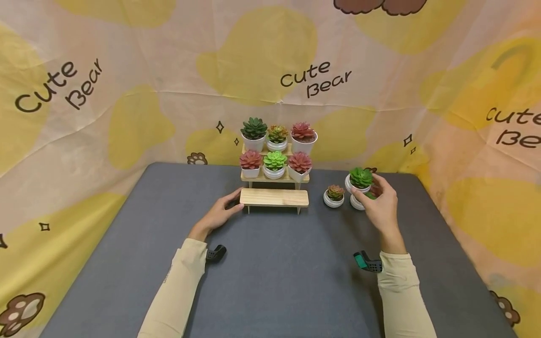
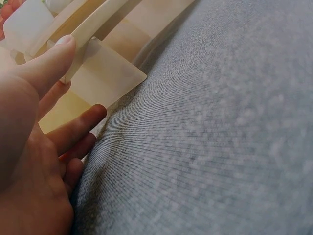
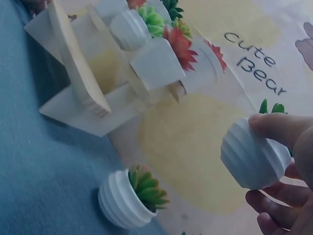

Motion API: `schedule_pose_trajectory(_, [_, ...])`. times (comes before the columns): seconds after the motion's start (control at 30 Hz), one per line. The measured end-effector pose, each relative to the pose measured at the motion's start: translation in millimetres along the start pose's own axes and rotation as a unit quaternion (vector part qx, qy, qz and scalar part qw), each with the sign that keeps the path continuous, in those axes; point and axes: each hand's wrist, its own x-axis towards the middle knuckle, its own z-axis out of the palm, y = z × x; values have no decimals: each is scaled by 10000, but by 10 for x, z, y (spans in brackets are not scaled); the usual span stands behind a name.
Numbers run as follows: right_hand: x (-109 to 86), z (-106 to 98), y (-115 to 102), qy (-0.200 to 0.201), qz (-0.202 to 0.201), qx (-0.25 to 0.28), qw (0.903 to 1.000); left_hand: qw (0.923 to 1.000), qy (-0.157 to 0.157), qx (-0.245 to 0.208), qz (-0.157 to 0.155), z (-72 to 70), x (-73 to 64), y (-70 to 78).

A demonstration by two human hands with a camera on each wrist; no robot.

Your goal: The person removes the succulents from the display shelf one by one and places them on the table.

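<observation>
My right hand [image 1: 382,206] grips a green succulent in a white ribbed pot [image 1: 360,179], thumb on the pot's near side and fingers behind it. The pot is lifted off the table and tilted in the right wrist view. Under it, partly hidden, stands another white pot [image 1: 357,203]. Left of that is a white pot with a reddish-green succulent [image 1: 334,196]. My left hand [image 1: 217,213] holds the left end of the tiered wooden stand's lowest board [image 1: 274,198], with thumb and index finger at its edge; its other fingers hang loosely curled.
Several potted succulents stand on the upper two tiers, among them a dark green one [image 1: 254,129] and a bright green one [image 1: 274,162]. The grey table [image 1: 270,272] ends at a printed cloth backdrop [image 1: 169,108]. Dark devices sit at both wrists.
</observation>
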Motion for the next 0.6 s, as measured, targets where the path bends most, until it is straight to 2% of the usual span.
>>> schedule_pose_trajectory(0.33, [51,-123,101,281,227,69,9993,10000,-3,-65,51,3,-1,-16])
schedule_pose_trajectory(0.6, [88,-214,233,461,562,-119,9973,9999,-27,-83,54,4,1,-21])
